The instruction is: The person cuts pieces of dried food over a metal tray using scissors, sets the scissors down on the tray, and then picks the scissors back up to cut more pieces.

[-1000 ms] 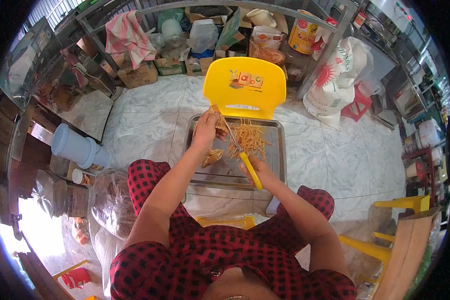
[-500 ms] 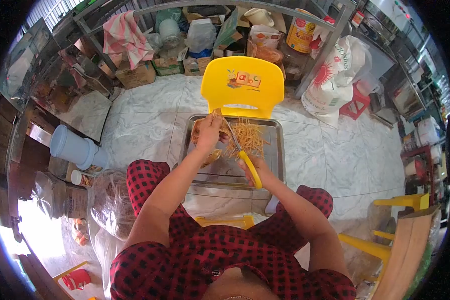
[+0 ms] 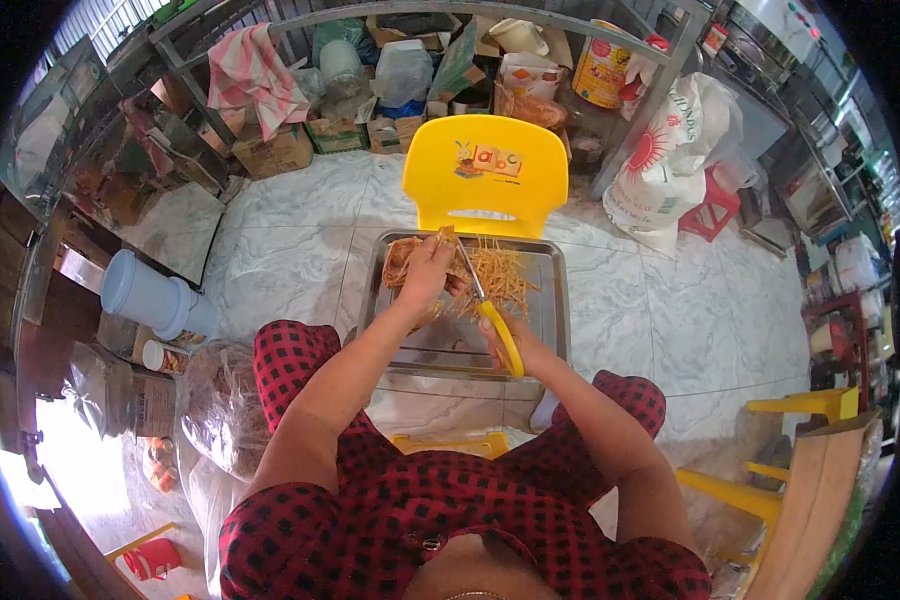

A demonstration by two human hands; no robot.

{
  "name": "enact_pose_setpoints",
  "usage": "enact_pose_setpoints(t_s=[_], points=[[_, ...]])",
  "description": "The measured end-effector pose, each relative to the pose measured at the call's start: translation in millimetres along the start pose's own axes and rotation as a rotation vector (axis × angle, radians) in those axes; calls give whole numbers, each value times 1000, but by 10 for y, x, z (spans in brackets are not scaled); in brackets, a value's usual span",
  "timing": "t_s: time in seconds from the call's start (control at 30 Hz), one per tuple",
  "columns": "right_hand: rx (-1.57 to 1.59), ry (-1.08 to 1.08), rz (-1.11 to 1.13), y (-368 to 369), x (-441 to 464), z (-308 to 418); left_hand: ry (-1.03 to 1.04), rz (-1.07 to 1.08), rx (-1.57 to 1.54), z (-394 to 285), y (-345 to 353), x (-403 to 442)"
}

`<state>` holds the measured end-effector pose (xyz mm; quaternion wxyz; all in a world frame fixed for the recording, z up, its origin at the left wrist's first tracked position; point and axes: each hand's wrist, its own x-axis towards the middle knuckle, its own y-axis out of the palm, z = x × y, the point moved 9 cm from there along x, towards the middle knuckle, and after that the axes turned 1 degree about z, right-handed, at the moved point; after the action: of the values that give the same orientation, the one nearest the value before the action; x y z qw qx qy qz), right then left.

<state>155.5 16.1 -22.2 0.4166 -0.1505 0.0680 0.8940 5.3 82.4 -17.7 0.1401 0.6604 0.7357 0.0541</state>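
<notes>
My left hand pinches a brown, dried-looking sheet of food over the tray; its exact kind is unclear. In my right hand is a pair of scissors with yellow handles, the blades pointing up and left beside the left fingers. Thin tan strips lie heaped to the right of the blades. Another brown, wrinkled piece lies at the tray's left, partly hidden by my left hand. Everything rests in a shallow metal tray.
A yellow child's chair stands behind the tray on the marble-patterned floor. White buckets and a plastic bag are on the left. A printed white sack and red stool stand at right. Boxes line the back.
My left hand has shifted slightly right and down, toward the scissors, with the brown sheet. More of the brown piece at the left shows. My right hand has barely moved.
</notes>
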Motion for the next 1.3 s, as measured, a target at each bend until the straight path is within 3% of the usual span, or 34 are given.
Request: enact_pose_setpoints(t_s=[0.17,0.47,0.9,1.07,1.2,1.3], points=[[0,90,-49,-48,-46,-19,-22,-43,-5,11,-17,-5],[-48,35,-47,-75,50,-29,-65,53,-30,179,111,-24],[17,99,-108,-87,-39,-87,-123,10,-83,184,168,-120],[57,32,-131,-123,25,-60,-163,137,-34,164,387,-272],[54,43,-147,-129,23,-80,-171,120,-56,282,343,-247],[61,144,-127,-147,2,-162,-164,147,-60,318,357,-227]])
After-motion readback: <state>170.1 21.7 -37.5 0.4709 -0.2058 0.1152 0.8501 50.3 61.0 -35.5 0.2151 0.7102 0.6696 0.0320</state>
